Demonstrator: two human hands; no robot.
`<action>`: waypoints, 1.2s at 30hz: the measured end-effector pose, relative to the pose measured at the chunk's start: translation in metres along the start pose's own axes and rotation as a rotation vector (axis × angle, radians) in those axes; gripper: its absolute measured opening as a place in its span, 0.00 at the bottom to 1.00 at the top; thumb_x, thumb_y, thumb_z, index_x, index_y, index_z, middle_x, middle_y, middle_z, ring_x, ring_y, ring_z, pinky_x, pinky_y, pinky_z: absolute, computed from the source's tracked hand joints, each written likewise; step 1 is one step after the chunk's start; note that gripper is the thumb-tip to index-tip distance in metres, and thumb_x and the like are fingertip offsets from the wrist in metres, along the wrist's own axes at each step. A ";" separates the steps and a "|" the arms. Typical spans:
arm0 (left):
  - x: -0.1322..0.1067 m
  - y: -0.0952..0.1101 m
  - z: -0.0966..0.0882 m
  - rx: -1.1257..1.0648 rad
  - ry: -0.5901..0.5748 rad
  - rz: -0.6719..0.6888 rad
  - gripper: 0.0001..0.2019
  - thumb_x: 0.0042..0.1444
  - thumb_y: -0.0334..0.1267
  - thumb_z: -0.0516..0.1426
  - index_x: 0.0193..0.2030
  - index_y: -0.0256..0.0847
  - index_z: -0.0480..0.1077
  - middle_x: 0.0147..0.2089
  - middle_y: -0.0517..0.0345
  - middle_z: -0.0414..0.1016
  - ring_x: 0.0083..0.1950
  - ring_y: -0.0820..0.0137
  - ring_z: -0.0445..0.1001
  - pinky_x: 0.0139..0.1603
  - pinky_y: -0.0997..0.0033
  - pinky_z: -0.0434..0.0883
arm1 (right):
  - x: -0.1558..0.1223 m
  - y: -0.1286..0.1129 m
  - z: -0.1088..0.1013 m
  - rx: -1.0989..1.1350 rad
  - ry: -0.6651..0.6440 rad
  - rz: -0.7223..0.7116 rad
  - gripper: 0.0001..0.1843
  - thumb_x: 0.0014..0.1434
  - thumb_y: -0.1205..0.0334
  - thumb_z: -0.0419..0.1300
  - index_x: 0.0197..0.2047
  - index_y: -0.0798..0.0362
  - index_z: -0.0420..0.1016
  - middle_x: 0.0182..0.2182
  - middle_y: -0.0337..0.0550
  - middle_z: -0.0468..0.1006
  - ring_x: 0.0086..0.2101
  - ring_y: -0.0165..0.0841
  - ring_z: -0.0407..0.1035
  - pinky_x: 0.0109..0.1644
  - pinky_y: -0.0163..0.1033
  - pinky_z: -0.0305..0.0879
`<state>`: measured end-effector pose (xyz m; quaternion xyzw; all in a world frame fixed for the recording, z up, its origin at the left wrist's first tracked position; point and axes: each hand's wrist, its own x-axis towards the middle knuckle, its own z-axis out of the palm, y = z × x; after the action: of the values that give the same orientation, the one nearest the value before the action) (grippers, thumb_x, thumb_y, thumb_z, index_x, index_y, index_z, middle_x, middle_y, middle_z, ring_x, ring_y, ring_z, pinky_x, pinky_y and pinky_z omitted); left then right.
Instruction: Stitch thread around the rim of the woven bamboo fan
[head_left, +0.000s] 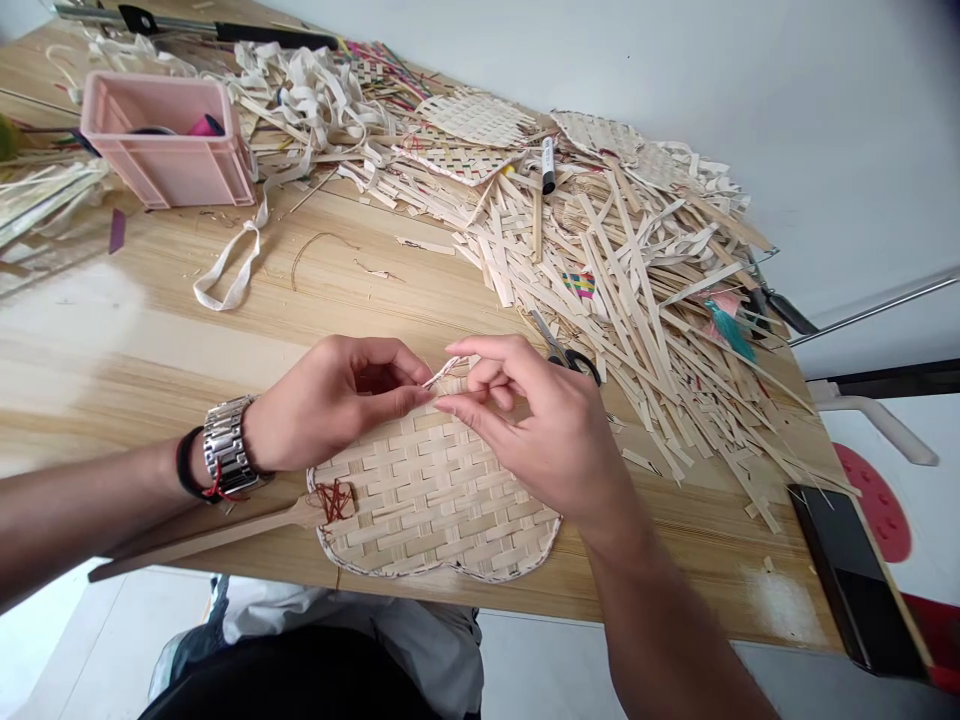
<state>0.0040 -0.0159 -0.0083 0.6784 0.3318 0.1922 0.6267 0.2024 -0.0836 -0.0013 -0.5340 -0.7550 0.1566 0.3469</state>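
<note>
A heart-shaped fan [435, 490], woven from flat pale strips, lies near the table's front edge. Its wooden handle [225, 530] points to the lower left, tied on with dark red thread [334, 502]. My left hand [345, 390] pinches the fan's upper rim, where a whitish twisted binding [444, 372] shows between the hands. My right hand [532, 410] is at the same rim from the right, index finger and thumb reaching toward the binding, other fingers curled in. Whatever those curled fingers hold is too small to make out.
Black-handled scissors [577, 362] lie just beyond my right hand. A large heap of loose strips [622, 290] spreads behind, with a marker [548, 165] and other woven pieces [476, 118]. A pink bin [180, 150] stands back left; a phone [855, 580] rests at the right edge.
</note>
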 end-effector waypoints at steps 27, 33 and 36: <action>-0.002 0.001 0.006 -0.167 -0.154 0.041 0.08 0.61 0.31 0.57 0.47 0.34 0.68 0.37 0.55 0.71 0.35 0.74 0.69 0.33 0.75 0.66 | 0.003 0.003 -0.009 -0.238 0.075 0.125 0.27 0.51 0.51 0.71 0.50 0.51 0.70 0.42 0.45 0.73 0.46 0.42 0.66 0.53 0.48 0.63; -0.003 0.000 0.006 -0.126 -0.115 0.094 0.15 0.58 0.29 0.59 0.52 0.37 0.64 0.37 0.58 0.69 0.35 0.74 0.69 0.34 0.75 0.68 | 0.002 0.005 -0.014 -0.172 -0.011 0.188 0.17 0.53 0.51 0.70 0.39 0.51 0.71 0.38 0.40 0.74 0.43 0.38 0.68 0.49 0.44 0.63; -0.005 0.003 0.006 -0.049 -0.120 0.109 0.15 0.60 0.30 0.57 0.54 0.36 0.65 0.38 0.57 0.71 0.35 0.73 0.70 0.34 0.75 0.69 | 0.002 0.005 -0.013 -0.145 0.003 0.195 0.17 0.53 0.52 0.70 0.38 0.51 0.70 0.37 0.39 0.73 0.42 0.36 0.69 0.47 0.42 0.63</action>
<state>0.0051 -0.0230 -0.0058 0.6902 0.2515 0.1932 0.6504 0.2143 -0.0815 0.0057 -0.6287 -0.7084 0.1340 0.2915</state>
